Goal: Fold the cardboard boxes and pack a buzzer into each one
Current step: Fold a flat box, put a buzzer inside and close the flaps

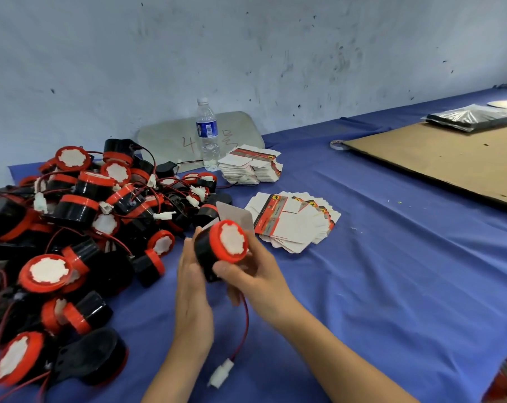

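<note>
Your right hand grips one buzzer, thumb curled over its lower edge and the other fingers wrapped behind it, out of sight. The buzzer is held off the blue surface, well in front of the water bottle on your side, with its red rim and white face turned up and to the right. Your left hand lies flat against the buzzer's black body, its fingers straight and close together, pressing rather than grasping. A pale cardboard box flap stands up just behind the buzzer, on the bottle's side of it; you cannot tell which hand has hold of it. A red wire hangs from under your right hand and ends in a white connector, nearer to you still.

The pile of buzzers, black and red with tangled wires, spreads to the left of the bottle and forward from it. A stack of flat boxes sits just beside the bottle on its right. A fanned stack of more flat boxes lies right of the bottle and closer to you. A grey board leans on the wall directly behind the bottle. A brown cardboard sheet lies far to the bottle's right.
</note>
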Motion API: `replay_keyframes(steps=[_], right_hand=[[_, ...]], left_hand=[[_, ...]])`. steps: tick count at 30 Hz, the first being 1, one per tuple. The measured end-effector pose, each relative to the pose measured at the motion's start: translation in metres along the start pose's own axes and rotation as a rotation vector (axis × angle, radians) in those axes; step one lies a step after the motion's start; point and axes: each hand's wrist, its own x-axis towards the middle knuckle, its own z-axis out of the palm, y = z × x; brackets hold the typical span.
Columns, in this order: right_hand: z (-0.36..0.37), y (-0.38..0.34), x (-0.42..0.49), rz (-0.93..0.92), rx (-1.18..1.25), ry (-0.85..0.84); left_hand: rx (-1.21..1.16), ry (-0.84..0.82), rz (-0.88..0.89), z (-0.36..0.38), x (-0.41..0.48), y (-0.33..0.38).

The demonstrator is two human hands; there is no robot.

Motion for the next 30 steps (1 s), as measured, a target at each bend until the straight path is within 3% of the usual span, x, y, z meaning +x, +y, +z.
replay_keyframes(steps=[2, 4, 6, 8, 11, 15, 18, 23, 26, 30], right_hand=[[-0.004, -0.006, 0.002, 0.015, 0.121, 0.095], [-0.010, -0.012, 0.005, 0.059, 0.242, 0.208], [-0.018, -0.017, 0.006, 0.062, 0.291, 0.278], [-0.023, -0.020, 0.007, 0.062, 0.271, 0.311], [-0.022, -0.017, 0.008, 0.042, 0.095, 0.291], [-0.024, -0.005, 0.007, -0.031, -0.414, 0.268], [-0.028, -0.004, 0.006, -0.037, -0.684, 0.243], [-0.038, -0.003, 0.012, -0.062, -0.530, 0.318], [-0.044, -0.006, 0.011, -0.086, -0.458, 0.269], [-0.045, -0.009, 0.009, -0.097, -0.439, 0.192]], left_hand=[[0.103, -0.023, -0.011, -0.003, 0.002, -0.003], [0.352, -0.118, 0.011, -0.005, 0.004, -0.007], [0.625, -0.219, 0.104, -0.006, 0.003, -0.013], [0.718, -0.252, 0.189, -0.004, 0.000, -0.013], [0.789, -0.289, 0.286, 0.001, -0.004, -0.011], [0.866, -0.327, 0.293, 0.002, -0.006, -0.009], [0.823, -0.323, 0.312, 0.005, -0.007, -0.003], [0.668, -0.132, 0.443, 0.001, -0.007, 0.003], [0.534, -0.031, 0.334, -0.006, -0.001, 0.004], [0.300, -0.118, 0.079, -0.010, 0.002, -0.004]])
